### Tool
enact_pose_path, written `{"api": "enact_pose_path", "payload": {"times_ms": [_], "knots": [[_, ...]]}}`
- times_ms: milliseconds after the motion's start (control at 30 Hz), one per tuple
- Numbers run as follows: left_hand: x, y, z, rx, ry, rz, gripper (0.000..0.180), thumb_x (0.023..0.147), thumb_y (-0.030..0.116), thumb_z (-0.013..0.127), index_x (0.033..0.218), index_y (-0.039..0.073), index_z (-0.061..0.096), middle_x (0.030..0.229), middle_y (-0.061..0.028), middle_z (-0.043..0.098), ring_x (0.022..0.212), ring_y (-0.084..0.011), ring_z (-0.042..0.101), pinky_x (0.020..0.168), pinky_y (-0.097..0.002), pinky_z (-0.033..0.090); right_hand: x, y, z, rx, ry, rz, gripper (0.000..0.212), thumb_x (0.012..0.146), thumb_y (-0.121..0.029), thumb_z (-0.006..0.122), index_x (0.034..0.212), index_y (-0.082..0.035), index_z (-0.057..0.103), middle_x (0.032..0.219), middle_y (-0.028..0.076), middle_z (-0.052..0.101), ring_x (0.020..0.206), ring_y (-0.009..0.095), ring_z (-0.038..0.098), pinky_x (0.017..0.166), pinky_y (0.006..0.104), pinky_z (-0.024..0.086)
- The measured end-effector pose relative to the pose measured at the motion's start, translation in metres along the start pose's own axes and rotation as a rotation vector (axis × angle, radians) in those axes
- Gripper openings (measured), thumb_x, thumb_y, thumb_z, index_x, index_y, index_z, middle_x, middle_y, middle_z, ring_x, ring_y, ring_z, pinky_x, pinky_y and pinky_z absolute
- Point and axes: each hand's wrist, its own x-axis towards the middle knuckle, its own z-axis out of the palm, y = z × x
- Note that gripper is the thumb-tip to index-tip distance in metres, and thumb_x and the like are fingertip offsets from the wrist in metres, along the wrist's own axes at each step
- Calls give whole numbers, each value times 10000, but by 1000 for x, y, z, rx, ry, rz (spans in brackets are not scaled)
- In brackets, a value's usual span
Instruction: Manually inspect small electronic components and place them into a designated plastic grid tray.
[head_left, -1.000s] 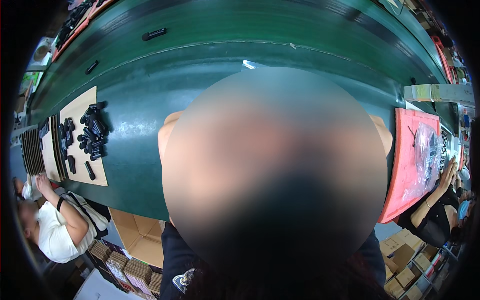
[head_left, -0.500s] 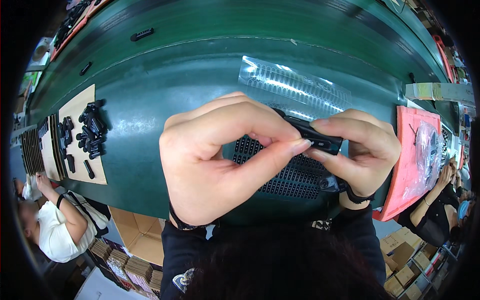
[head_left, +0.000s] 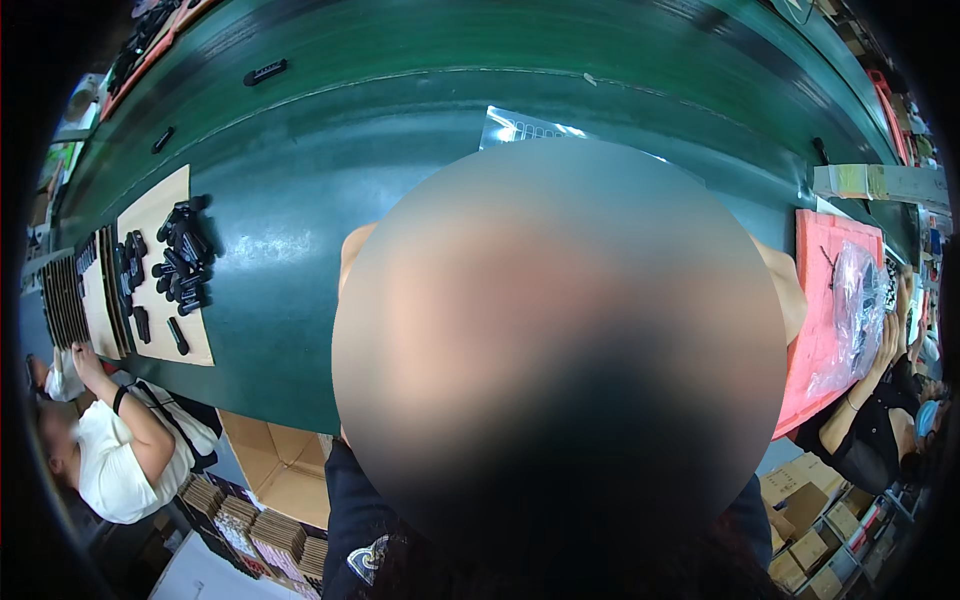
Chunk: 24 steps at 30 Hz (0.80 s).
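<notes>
A large round blur covers the middle of the view and hides most of both hands. Only an outer edge of my left hand (head_left: 354, 248) shows at the blur's left side. On the other side, a strip of my right hand (head_left: 787, 290) is visible beside the pink foam tray. All fingers are hidden, and so is anything they hold. Behind the blur's upper edge, part of a transparent plastic sheet (head_left: 500, 126) with rows of rounded outlines lies on the green table (head_left: 270, 310).
Small black devices (head_left: 185, 255) lie heaped on cardboard (head_left: 190, 345) at left. Single black pieces (head_left: 265, 72) sit on the green belt (head_left: 420, 40) at the back. A pink foam tray (head_left: 800, 375) holds a plastic bag (head_left: 855, 310). Co-workers (head_left: 125, 460) sit at both sides.
Half a second ago both hands pinched a small black device above a perforated black tray; a blur now covers that area. The loose pieces on the belt have shifted slightly left.
</notes>
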Motion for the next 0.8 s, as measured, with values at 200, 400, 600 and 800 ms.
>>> {"api": "enact_pose_path", "payload": {"times_ms": [200, 400, 600, 800], "knots": [[7, 0, -4, 171, -100, -319, 137, 641, -54, 641, 759, -20, 583, 627, -23, 535, 574, -55, 460, 512, -181, 353, 2, 5, -4, 5, 35, -3, 278, 617, 51, 671, 888, 8, 627, 792, 98, 626, 641, 154, 601, 528, 208, 463], [13, -13, -8, -477, -283, -586, 102, 723, 53, 625, 787, -16, 587, 638, 4, 531, 550, -25, 431, 481, -155, 312, 1, 10, -8, 150, 41, 79, 256, 632, 37, 672, 881, 4, 628, 805, 93, 630, 647, 142, 601, 546, 212, 466], [13, -21, -5, -348, -198, -507, 111, 740, 91, 643, 765, -9, 600, 580, 62, 495, 502, 12, 373, 434, -151, 269, 0, 7, 2, 151, 109, 279, 223, 689, 39, 618, 909, 8, 617, 793, 95, 620, 672, 142, 602, 567, 221, 465], [13, -28, -6, -238, -113, -459, 88, 735, 60, 624, 787, -10, 613, 568, 12, 524, 466, -18, 413, 423, -152, 293, 0, 13, 7, 171, 59, 291, 206, 783, 52, 490, 973, 59, 570, 817, 126, 573, 703, 167, 597, 633, 240, 479]]}}
